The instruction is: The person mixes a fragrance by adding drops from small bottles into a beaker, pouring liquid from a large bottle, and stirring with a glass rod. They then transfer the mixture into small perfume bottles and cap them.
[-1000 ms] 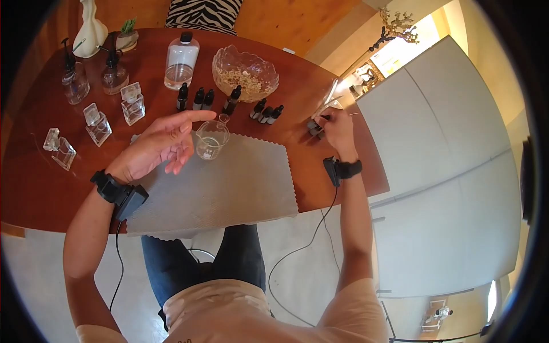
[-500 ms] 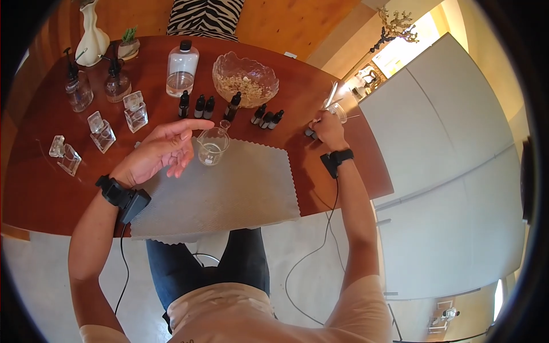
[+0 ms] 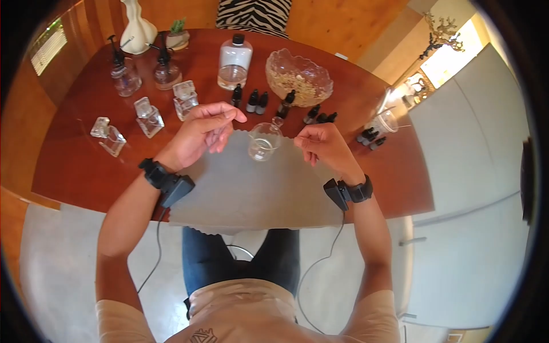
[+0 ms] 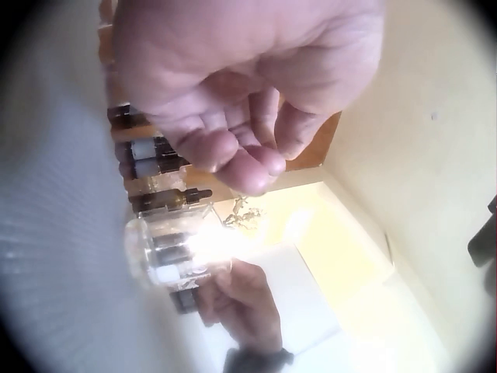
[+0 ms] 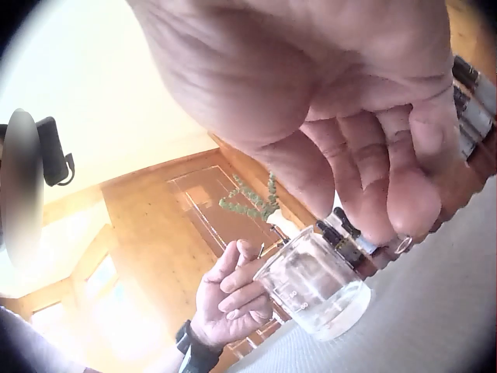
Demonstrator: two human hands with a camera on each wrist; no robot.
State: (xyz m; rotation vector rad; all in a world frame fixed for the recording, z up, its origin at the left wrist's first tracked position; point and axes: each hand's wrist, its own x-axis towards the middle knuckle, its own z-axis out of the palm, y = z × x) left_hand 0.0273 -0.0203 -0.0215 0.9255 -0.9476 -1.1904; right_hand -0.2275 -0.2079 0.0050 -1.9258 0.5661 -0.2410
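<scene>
Barely discernible at the right hand [image 3: 327, 147]; a ring-like thing [image 5: 403, 245]

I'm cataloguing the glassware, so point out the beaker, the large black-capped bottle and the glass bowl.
Beaker [image 3: 264, 143]: head view, middle of its clear wall.
Large black-capped bottle [image 3: 234, 59]: head view, its clear body.
Glass bowl [image 3: 307, 67]: head view, its wall.

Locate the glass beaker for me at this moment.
In the head view, the glass beaker stands near the middle, on the grey cloth by its far edge, between the left hand and right hand, a dark dropper bottle beyond.
</scene>
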